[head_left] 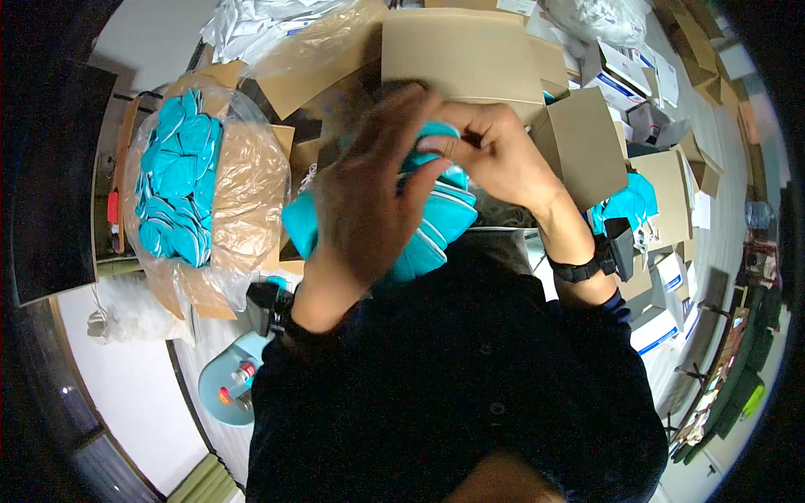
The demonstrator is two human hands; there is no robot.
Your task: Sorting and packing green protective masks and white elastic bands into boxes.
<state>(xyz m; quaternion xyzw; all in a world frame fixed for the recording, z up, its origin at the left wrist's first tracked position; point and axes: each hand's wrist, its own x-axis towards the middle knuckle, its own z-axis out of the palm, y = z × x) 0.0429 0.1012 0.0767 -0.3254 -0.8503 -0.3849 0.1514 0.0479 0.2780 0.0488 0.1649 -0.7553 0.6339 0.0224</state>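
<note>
In front of my chest lies a pile of teal folded fabric pieces (pixel 443 225) with white edges, much like face masks. My right hand (pixel 507 159) is closed, its thumb and bent fingers pinching another teal piece (pixel 438 134) above the pile. Next to it, my left hand (pixel 369 189) is raised with its back toward me, partly covering the pile. Motion smears its fingers, so whether it grips the same piece cannot be made out. Each wrist wears a black strap with a small device.
On the left, a box lined with a clear bag (pixel 251 176) holds many teal pieces (pixel 178 176). Open cardboard boxes (pixel 463 57) stand ahead and to the right. More teal pieces (pixel 631 201) lie beyond my right wrist. A light-blue bin (pixel 220 377) with bottles stands lower left.
</note>
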